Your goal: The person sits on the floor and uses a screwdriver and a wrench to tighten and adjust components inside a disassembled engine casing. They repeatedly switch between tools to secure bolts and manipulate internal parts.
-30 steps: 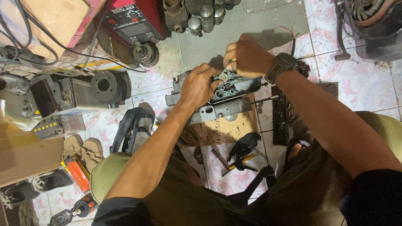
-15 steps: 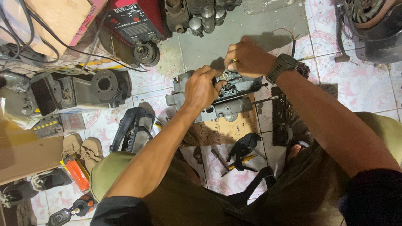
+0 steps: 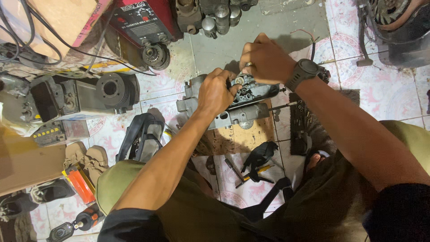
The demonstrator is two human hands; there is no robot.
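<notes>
While both hands crowd the grey cast-metal engine part point(image 3: 237, 105) on its scuffed wooden board point(image 3: 244, 136) over the tiled floor point(image 3: 197, 54), work looks mid-step, likely fitting or freeing a small piece; left hand point(image 3: 217, 92) curls its fingers tight against the casting's top; right hand point(image 3: 266, 60), ringed and wrist-watched, pinches something small, hidden; next move calls for a steady brace and fine fingertip turning; surfaces greasy, ribbed, dull; black-handled pliers point(image 3: 257, 161) lie near.

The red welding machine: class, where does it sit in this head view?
The red welding machine sits at the top left of the head view, on the floor beyond the left hand, beside grey metal cylinders.
</notes>
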